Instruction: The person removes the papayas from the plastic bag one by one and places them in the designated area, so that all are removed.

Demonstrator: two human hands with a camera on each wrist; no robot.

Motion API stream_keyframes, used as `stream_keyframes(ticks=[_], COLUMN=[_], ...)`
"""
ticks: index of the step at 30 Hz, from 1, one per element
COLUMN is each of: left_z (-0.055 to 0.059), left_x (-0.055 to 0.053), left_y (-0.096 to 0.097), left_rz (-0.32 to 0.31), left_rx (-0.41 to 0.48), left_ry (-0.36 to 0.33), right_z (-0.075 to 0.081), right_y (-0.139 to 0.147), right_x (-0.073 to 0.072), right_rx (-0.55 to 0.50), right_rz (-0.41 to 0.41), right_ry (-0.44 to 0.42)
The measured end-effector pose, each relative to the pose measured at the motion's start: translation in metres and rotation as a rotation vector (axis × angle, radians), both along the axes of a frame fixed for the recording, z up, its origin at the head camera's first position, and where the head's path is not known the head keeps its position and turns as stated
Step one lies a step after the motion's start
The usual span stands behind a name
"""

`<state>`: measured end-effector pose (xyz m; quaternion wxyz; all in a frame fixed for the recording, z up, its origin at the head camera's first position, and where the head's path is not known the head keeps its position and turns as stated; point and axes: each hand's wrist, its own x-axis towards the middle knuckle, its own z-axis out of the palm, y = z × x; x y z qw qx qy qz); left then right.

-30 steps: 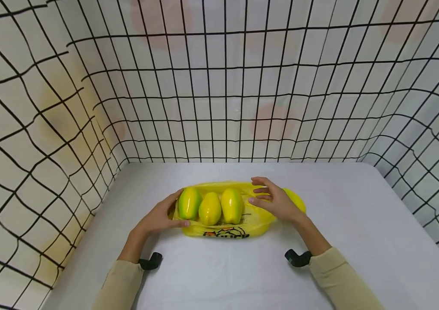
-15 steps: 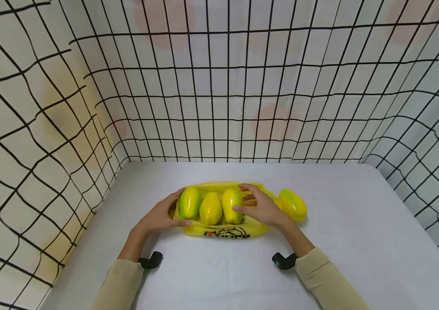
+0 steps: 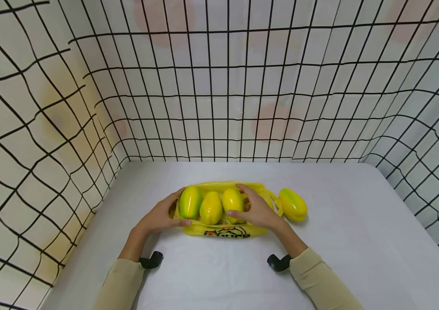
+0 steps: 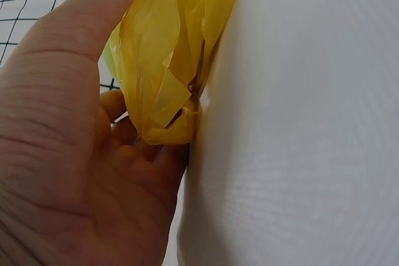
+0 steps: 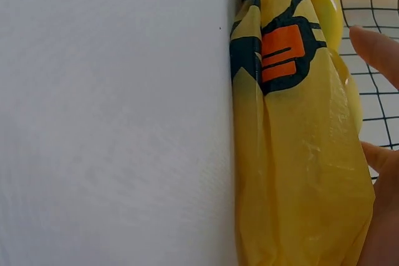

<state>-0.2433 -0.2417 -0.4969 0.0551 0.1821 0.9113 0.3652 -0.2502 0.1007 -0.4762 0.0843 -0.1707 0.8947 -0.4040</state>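
Note:
A yellow plastic bag [image 3: 259,189] with black and orange print lies on the table, its mouth upward. Three glossy yellow-green mangoes sit in a row in it: left mango [image 3: 190,203], middle mango [image 3: 210,209] and right mango [image 3: 232,202]. My left hand [image 3: 161,215] holds the bag's left end, thumb in front and fingers behind; the left wrist view shows crumpled plastic [image 4: 162,85] between them. My right hand [image 3: 258,211] curls round the right mango, thumb at its front and fingers at its far side. Its palm side is hidden in the head view.
Another mango [image 3: 293,205] lies on the white tabletop [image 3: 339,241], just right of the bag handle [image 3: 277,204]. Black grid netting [image 3: 238,107] over pale cloth encloses the back and both sides.
My right hand has moved left from the bag's right end to the right mango, uncovering the loose mango and the bag handle. My left hand stays in place.

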Motion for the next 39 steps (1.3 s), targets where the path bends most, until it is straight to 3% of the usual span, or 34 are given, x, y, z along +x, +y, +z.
stream_keyframes(ticks=[8,15,27,39], left_z=[0.001,0.002,0.0,0.003], left_x=[-0.002,-0.002,0.002,0.004], left_y=[0.002,0.003,0.001,0.002], left_rz=[0.001,0.0,0.007,0.002], left_rx=[-0.012,-0.005,0.011,-0.004], left_ry=[-0.007,-0.013,-0.024,-0.006], right_z=[-0.001,-0.003,0.011,0.018], right_y=[0.001,0.002,0.006,0.018], right_x=[0.001,0.0,0.007,0.006], right_rx=[0.043,0.053,-0.013,-0.058], right_rz=[0.027,0.008,-0.04,-0.015], right_ry=[0.038,-0.014,-0.08,-0.033])
